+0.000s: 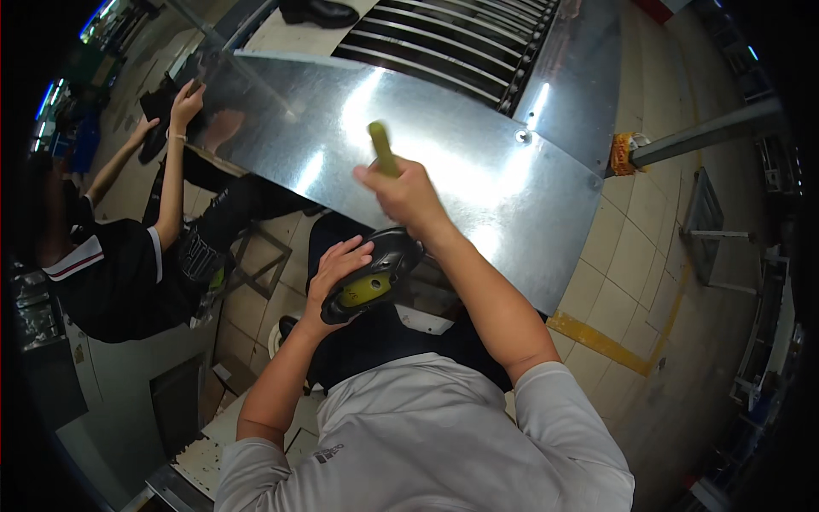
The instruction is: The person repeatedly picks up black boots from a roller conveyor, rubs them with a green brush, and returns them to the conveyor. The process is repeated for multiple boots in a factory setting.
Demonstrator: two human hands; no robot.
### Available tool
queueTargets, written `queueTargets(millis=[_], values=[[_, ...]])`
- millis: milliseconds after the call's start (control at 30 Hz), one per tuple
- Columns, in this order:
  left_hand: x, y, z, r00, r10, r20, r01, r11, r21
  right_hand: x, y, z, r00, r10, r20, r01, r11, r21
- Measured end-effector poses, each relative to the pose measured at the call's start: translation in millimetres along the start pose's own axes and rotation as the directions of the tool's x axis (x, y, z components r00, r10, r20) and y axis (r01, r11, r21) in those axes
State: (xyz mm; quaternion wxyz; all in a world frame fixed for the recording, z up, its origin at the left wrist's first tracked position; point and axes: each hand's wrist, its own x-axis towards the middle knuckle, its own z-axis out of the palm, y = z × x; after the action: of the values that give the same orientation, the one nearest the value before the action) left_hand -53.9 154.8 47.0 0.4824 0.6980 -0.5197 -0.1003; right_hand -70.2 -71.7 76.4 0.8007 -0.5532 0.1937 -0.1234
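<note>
A black shoe (399, 247) is held tilted above my lap, just off the near edge of the metal table. A yellow-green shoe last (365, 291) shows in its opening. Its heel end points toward me, with my left hand (335, 277) closed round its left side. My right hand (408, 194) is wrapped round a yellow-green stick-like handle (382, 147), slightly blurred, above the far end of the shoe. Whatever lies at the lower end of that handle is hidden by my fist.
The shiny metal table (341, 115) spreads ahead, with a roller conveyor (452, 38) behind it carrying a black shoe (319, 12) at its left. To my left, a co-worker (111, 264) handles another black shoe (153, 141). A grey post (708, 135) stands at right.
</note>
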Motion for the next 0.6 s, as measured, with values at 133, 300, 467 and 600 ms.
queueTargets(millis=[133,300,467,600], values=[[26.1,18.5,-6.4,0.996,0.027,0.088,-0.03,0.999,0.024,-6.0,-9.0,-10.7,0.997,-0.03,-0.076,0.046,0.975,0.217],[77.2,68.3,-7.1,0.85,0.371,0.374,-0.48,0.838,0.261,-40.9,-53.6,-68.0,0.893,-0.284,-0.348,0.392,0.871,0.296],[89.4,43.6,27.7,0.859,0.344,0.381,-0.386,0.922,0.039,-104.5,-73.0,-100.2,0.912,-0.282,-0.298,0.349,0.915,0.202],[86.4,36.4,32.1,0.871,0.296,0.393,-0.293,0.954,-0.067,-125.8,-51.3,-101.5,0.92,-0.204,-0.335,0.25,0.963,0.099]])
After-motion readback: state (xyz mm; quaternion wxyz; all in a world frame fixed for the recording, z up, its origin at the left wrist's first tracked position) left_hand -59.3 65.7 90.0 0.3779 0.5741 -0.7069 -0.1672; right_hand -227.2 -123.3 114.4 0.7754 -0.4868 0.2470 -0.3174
